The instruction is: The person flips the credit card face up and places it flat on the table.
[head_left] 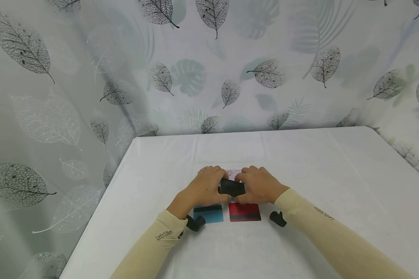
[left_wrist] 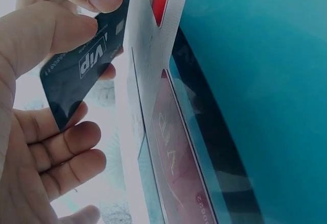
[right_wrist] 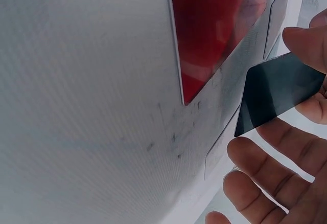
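Both hands pinch a black bank-style card (head_left: pixel 232 187) between thumbs and fingers, held tilted above the table. My left hand (head_left: pixel 207 186) is at its left end and my right hand (head_left: pixel 259 186) at its right end. In the left wrist view, the black card (left_wrist: pixel 84 68) shows white "Vip" lettering and a chip; its other face (right_wrist: pixel 276 91), in the right wrist view, looks plain dark. Closer to me lie a blue card (head_left: pixel 209 214) and a red card (head_left: pixel 245 212), each with a dark stripe. Behind the hands, a pale pink card (head_left: pixel 233 173) is partly hidden.
A white cloth-covered table (head_left: pixel 317 162) surrounds the cards. A dark reddish card (left_wrist: pixel 173 147) lies beyond the blue one in the left wrist view. Black wrist-camera mounts (head_left: pixel 196 223) hang under both sleeves. A leaf-print curtain (head_left: pixel 230 58) stands behind the table.
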A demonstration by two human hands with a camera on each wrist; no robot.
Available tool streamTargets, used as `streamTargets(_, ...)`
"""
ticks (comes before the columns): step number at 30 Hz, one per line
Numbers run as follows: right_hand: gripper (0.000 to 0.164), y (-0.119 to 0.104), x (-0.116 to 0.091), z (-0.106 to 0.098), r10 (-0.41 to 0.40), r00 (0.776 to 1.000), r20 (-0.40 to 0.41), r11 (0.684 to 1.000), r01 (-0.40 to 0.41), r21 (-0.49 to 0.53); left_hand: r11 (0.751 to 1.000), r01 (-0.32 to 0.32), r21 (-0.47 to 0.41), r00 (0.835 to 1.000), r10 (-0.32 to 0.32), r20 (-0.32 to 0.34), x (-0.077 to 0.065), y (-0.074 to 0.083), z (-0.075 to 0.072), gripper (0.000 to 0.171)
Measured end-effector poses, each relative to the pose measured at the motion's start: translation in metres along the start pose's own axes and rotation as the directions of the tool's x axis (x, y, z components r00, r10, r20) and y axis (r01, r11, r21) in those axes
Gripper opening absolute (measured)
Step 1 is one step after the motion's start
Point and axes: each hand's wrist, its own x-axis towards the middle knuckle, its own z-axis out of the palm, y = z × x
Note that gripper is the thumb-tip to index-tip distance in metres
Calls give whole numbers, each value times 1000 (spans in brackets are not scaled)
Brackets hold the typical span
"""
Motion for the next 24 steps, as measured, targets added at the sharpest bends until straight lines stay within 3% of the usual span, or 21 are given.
streamTargets(24,51,0,-1,0,-29,1000,-11,998,29,50,987,-62,-148,998,58,-32,2,-2,1,54)
